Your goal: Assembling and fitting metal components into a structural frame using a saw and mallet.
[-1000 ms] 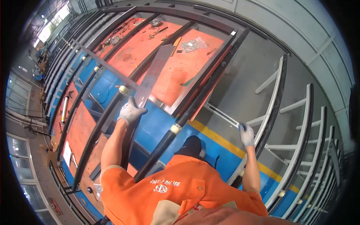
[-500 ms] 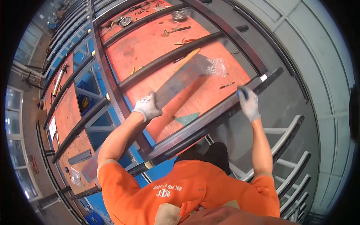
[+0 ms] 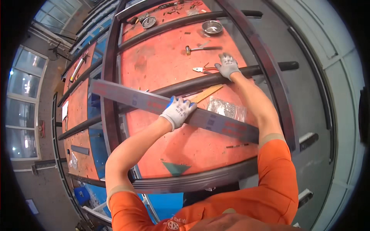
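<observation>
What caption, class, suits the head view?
Gloved left hand holding long flat grey bar, gloved right hand beside red-handled metal pliers.

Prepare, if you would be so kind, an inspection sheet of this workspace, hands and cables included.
Surface: orange-red bench top, scuffed and stained.
Work in hand: flat grey bar held slantwise over the bench; pliers on the bench.
Clutter: hammer, round metal dish, bag of small parts and green triangular piece.
Hands: gloved left hand gripping the bar; gloved right hand at the pliers, grip unclear.
Cables: nothing seen.
Surroundings: dark frame across the bench; windows to the left, pale panelled wall to the right.
</observation>
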The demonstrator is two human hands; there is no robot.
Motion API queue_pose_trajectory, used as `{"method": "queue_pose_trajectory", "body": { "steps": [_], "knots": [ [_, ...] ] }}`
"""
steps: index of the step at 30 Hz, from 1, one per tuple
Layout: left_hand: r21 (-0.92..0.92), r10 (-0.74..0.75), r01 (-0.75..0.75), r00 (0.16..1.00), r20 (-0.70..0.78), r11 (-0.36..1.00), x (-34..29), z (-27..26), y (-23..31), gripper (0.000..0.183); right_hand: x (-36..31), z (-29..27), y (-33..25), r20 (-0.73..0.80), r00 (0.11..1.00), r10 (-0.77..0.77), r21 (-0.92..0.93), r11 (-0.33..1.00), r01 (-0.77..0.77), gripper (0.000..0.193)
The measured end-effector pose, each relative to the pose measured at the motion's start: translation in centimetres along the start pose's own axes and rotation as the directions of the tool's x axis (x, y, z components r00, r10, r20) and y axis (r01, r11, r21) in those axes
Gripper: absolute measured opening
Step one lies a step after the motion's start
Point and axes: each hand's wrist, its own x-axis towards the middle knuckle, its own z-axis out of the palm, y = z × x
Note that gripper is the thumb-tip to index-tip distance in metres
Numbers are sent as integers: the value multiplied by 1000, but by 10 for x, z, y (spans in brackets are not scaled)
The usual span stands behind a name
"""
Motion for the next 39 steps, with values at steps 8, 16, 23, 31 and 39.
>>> {"method": "queue_pose_trajectory", "body": {
  "steps": [8, 16, 23, 31, 39],
  "knots": [
    [-44, 44, -43, 999, 12, 998, 92, 37, 7, 35, 131, 112, 44, -102, 994, -49, -84, 996, 40, 73],
    [-79, -17, 30, 988, 154, 996, 113, 63, 49, 35, 133, 119, 41, -26, 953, -302, -190, 937, 292, 33],
    [-168, -101, 115, 991, 86, 979, 86, 92, 106, 21, 33, 35, -26, 46, 998, -52, 330, 943, 34, 40],
    [-257, -167, 156, 986, -21, 954, 90, 94, 152, 18, -159, -131, -40, -44, 998, 50, 656, 754, -9, 39],
    [-200, -49, 48, 999, -2, 979, 49, 22, 161, 43, -340, -194, -54, 142, 944, 297, 835, 477, -275, 19]
  ]
}}
